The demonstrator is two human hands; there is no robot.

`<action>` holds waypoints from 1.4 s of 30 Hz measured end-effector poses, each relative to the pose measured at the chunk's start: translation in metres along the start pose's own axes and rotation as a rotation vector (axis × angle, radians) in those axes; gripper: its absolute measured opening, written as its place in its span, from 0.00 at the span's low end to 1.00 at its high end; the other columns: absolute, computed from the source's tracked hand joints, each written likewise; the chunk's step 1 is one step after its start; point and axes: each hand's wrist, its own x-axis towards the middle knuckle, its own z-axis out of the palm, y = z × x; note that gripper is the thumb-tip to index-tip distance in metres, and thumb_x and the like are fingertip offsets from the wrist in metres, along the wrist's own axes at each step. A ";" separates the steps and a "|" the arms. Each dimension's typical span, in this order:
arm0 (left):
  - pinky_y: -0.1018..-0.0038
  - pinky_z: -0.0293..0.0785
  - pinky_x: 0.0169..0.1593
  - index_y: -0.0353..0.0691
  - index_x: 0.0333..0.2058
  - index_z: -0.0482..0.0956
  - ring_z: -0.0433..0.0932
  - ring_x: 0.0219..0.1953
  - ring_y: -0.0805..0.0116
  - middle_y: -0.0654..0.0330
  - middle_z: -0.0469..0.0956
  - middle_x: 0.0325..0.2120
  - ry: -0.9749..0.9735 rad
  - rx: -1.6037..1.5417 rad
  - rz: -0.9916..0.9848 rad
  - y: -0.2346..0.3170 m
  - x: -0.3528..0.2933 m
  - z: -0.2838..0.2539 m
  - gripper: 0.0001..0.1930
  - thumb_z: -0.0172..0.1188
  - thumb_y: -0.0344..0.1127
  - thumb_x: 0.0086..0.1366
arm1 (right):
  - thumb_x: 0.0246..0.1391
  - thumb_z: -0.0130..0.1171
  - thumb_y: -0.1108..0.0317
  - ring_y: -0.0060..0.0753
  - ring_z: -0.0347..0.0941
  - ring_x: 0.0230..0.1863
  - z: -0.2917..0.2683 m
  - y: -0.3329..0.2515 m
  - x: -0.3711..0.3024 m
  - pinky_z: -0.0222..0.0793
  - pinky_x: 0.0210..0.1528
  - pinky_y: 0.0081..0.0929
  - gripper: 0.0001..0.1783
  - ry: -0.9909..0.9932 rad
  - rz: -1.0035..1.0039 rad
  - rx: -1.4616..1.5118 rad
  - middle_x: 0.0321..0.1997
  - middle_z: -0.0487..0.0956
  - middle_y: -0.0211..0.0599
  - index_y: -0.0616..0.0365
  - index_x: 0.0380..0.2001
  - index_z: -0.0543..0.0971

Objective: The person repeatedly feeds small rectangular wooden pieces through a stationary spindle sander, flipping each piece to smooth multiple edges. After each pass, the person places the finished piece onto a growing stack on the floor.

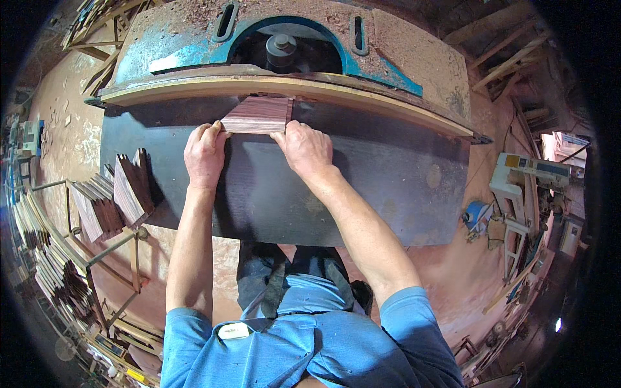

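Observation:
A reddish-brown wooden board (259,116) with a slanted left end lies flat on the dark machine table (388,187). Its far edge is up against the long wooden fence (362,97). My left hand (206,155) grips the board's left end, fingers curled and thumb at its near edge. At the opposite end my right hand (304,147) is closed on the board's near right corner. Beyond the fence, a dark round spindle (281,49) stands in the opening of a blue-green metal guard (349,58). Whether a cutter touches the board is hidden by the fence.
Sawdust covers the machine top (414,45) behind the fence. To the left, cut boards (129,187) with slanted ends stand on a metal-framed rack (97,258), with more pieces (61,278) stacked lower. On the right are a pale machine (511,184) and a blue object (477,215) on the floor.

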 end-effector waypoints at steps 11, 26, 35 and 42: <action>0.65 0.79 0.43 0.41 0.38 0.83 0.82 0.39 0.56 0.55 0.83 0.36 -0.004 -0.015 0.023 -0.016 0.004 -0.012 0.10 0.69 0.34 0.58 | 0.60 0.60 0.49 0.48 0.84 0.35 0.000 -0.020 0.006 0.79 0.38 0.44 0.23 -0.055 0.021 0.034 0.31 0.83 0.49 0.62 0.33 0.80; 0.64 0.77 0.44 0.39 0.46 0.80 0.80 0.42 0.52 0.52 0.81 0.41 -0.238 0.092 -0.113 -0.071 0.000 -0.065 0.18 0.69 0.36 0.58 | 0.60 0.61 0.51 0.49 0.83 0.38 0.030 -0.079 0.010 0.79 0.40 0.43 0.22 -0.028 -0.089 0.109 0.34 0.83 0.50 0.64 0.35 0.79; 0.63 0.76 0.45 0.37 0.49 0.77 0.77 0.43 0.53 0.54 0.77 0.40 -0.098 0.064 0.020 -0.032 -0.090 -0.105 0.22 0.67 0.33 0.55 | 0.58 0.64 0.57 0.49 0.80 0.38 0.027 -0.063 -0.076 0.75 0.41 0.44 0.19 -0.106 -0.085 0.518 0.35 0.80 0.53 0.66 0.34 0.74; 0.65 0.78 0.44 0.35 0.50 0.77 0.79 0.41 0.53 0.50 0.78 0.41 -0.048 -0.111 0.027 0.003 -0.113 -0.110 0.22 0.68 0.29 0.56 | 0.59 0.63 0.64 0.23 0.76 0.33 0.019 -0.033 -0.111 0.75 0.35 0.27 0.14 -0.220 0.142 1.121 0.33 0.81 0.36 0.66 0.37 0.76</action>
